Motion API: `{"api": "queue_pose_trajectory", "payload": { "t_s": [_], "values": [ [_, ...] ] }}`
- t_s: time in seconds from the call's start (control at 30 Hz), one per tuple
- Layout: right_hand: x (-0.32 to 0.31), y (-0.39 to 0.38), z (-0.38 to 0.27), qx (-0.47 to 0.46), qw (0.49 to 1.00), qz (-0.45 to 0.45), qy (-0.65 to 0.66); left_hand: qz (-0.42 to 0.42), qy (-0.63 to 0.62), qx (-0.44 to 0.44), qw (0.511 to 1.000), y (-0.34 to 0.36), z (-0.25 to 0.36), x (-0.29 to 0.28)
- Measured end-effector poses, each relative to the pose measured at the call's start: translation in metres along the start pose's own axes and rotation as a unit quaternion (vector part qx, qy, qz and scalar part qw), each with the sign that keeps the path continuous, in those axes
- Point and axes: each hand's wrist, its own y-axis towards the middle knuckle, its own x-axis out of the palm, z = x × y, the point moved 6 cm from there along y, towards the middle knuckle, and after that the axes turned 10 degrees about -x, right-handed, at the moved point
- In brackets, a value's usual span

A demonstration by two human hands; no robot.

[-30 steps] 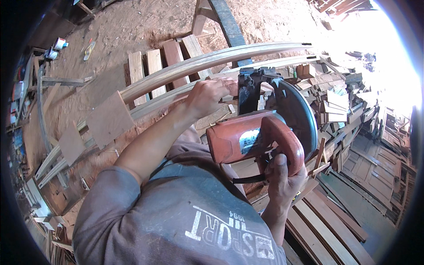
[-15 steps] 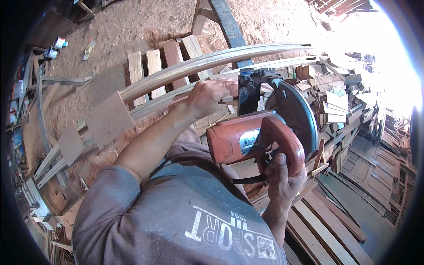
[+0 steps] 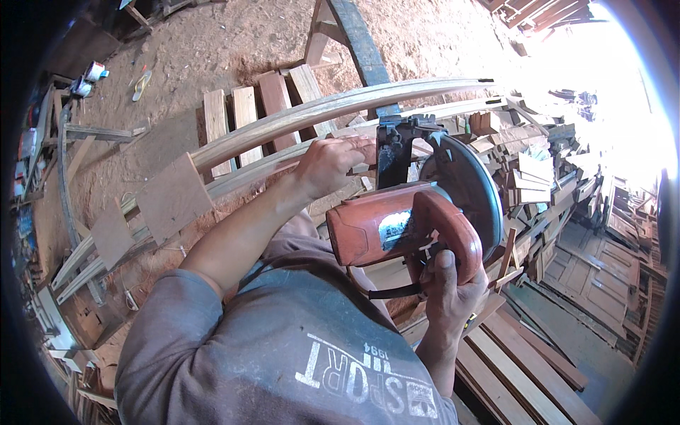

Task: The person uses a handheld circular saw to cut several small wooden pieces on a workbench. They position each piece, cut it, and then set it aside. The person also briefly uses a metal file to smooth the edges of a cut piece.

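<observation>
A red circular saw [image 3: 372, 225] with a blue-grey round blade guard is tilted in front of my chest, above the wooden rails. My right hand [image 3: 453, 290] is wrapped round its rear handle, with the thumb on top near the trigger area. The black cord runs out beneath that handle. My left hand [image 3: 329, 166] is closed beside the saw's black base plate [image 3: 394, 152], over the nearer rail. Its fingertips reach toward the plate, and what they pinch is hidden. A long pale wooden rail [image 3: 304, 113] lies beyond that hand. The saw blade's cutting edge cannot be seen.
Two thin brown panels [image 3: 172, 196] sit across the rails at left. A blue-grey trestle beam [image 3: 361, 53] supports the rails at the back. Several short boards [image 3: 278, 106] lie on the dirt floor. Offcuts [image 3: 531, 173] are piled at right, with long planks [image 3: 528, 368] below them.
The saw has shifted slightly left and a little nearer to me, with my right hand on it. My left hand has stayed almost in the same place.
</observation>
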Motion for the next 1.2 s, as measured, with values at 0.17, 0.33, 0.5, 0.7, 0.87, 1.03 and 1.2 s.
{"api": "queue_pose_trajectory", "payload": {
  "t_s": [0.17,0.33,0.5,0.7,0.87,1.03,1.2],
  "values": [
    [0.004,0.003,-0.010,0.060,0.996,-0.021,0.058,0.018,-0.016,-0.003,1.000,0.004,0.007,-0.006],
    [0.001,0.004,-0.005,0.052,0.997,-0.027,0.042,-0.055,0.002,-0.037,0.998,0.005,0.004,-0.006],
    [0.001,0.011,-0.001,-0.009,1.000,-0.021,0.001,-0.002,-0.027,0.008,1.000,0.006,0.007,-0.009],
    [0.005,0.020,-0.005,-0.006,0.999,-0.034,0.004,-0.050,-0.002,0.021,0.999,0.001,0.010,-0.006],
    [0.013,0.023,-0.011,0.015,0.999,-0.022,0.019,-0.056,0.019,0.042,0.997,-0.007,0.007,0.000],
    [0.020,0.031,-0.018,0.014,0.999,-0.027,0.019,0.031,0.022,0.140,0.989,-0.010,0.008,0.000],
    [0.021,0.034,-0.020,0.011,0.999,-0.033,0.022,-0.028,0.050,0.105,0.993,-0.014,0.002,0.007]
  ]
}}
